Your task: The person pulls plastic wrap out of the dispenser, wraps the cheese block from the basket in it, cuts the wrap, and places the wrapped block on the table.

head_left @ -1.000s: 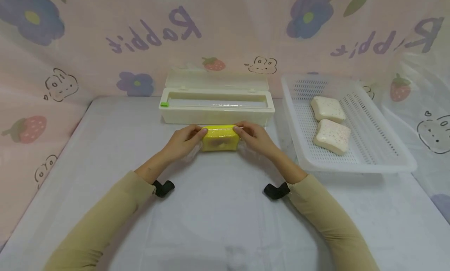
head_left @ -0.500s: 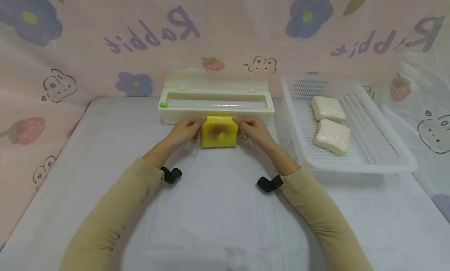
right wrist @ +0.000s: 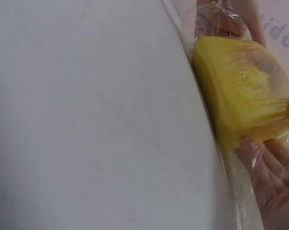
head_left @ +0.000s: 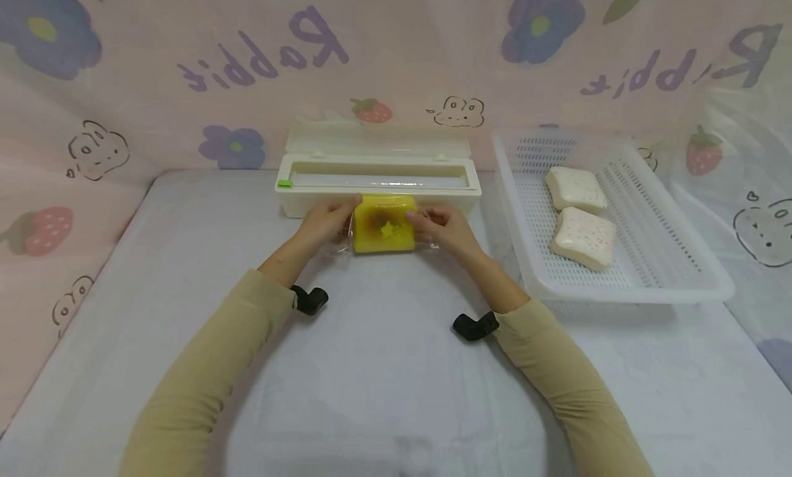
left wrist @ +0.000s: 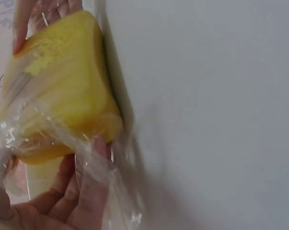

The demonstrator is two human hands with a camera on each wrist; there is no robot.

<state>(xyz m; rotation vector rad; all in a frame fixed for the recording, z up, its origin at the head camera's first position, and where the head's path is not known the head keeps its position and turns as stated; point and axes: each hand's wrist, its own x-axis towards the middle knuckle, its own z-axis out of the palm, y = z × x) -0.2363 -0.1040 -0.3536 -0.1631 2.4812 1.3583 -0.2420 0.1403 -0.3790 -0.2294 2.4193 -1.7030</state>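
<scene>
block between left hand and right hand | box on table behind block | basket right of box | 2 slabs in basket

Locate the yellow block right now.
In the head view, the yellow block is near the centre, held between the left hand and the right hand, in front of the cream box and left of the white basket.

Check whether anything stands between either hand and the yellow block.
Only clear film: it covers the block and bunches loosely at its sides, by the left hand and right hand. Nothing else visible stands between.
</scene>
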